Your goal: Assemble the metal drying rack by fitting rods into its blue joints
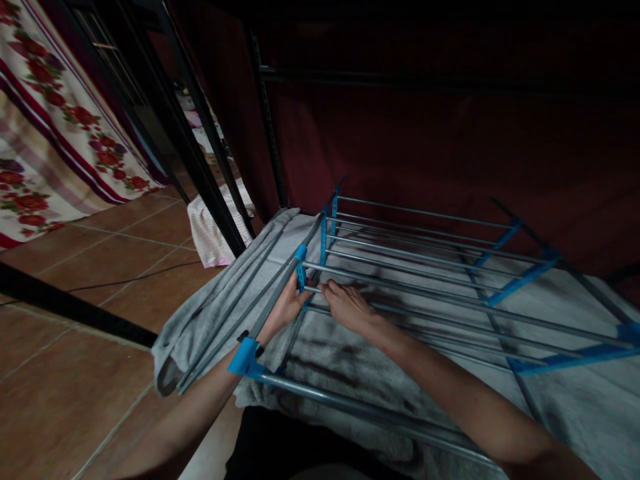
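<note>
A shoe rack of thin metal tubes and blue plastic connectors lies on its side across a grey blanket (330, 353). My left hand (287, 308) reaches under a side tube and closes around a blue connector (301, 261), its thumb on the inner side. Just right of it, my right hand (345, 303) is closed on the end of a metal tube (313, 289) where it meets that connector. The fingertips of both hands are close together. Nearer to me, a corner connector (245, 357) joins a thicker front tube (320, 393).
Several loose grey rods (227, 313) lie along the blanket's left edge. Black metal posts (200, 147) stand at the left, with a striped cloth (215, 230) behind them. A dark red curtain (425, 147) hangs behind the rack. A cable (135, 275) crosses the tiled floor (65, 373).
</note>
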Tool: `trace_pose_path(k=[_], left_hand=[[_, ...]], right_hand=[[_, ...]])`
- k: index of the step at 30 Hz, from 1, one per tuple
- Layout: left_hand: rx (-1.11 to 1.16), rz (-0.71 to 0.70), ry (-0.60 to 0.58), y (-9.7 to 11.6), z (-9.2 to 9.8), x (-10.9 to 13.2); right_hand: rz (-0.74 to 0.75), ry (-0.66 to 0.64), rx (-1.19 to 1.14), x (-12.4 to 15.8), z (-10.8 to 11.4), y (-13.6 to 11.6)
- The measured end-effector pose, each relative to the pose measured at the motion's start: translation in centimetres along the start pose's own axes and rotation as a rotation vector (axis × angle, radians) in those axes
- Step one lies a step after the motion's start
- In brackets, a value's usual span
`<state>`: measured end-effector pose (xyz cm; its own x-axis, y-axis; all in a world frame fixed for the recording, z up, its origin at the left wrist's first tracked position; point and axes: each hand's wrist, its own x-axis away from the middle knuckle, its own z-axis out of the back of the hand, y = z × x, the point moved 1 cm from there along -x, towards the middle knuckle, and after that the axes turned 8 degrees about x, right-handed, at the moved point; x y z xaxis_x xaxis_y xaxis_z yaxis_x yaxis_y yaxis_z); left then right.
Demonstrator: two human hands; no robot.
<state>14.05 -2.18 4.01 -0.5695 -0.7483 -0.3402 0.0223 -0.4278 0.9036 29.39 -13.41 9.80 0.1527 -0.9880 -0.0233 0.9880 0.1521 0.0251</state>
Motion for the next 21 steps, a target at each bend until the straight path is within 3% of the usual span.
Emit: trace_pose_path(k=[7,14,21], left_hand=[[-0.046,-0.011,0.085,-0.5,-0.9,0.0],[-0.052,0.005,0.114,0.5,-1.2,-0.1],[-0.118,0.010,0.115,0.0,-1.2,-0.1]], right_hand=[[-0.031,0.021,0.021,-0.2,0.9,0.0],[-0.044,-0.016,-0.044,-0.6,0.5,0.7],[-0.038,-0.019,-0.075,-0.7,0.5,0.8]])
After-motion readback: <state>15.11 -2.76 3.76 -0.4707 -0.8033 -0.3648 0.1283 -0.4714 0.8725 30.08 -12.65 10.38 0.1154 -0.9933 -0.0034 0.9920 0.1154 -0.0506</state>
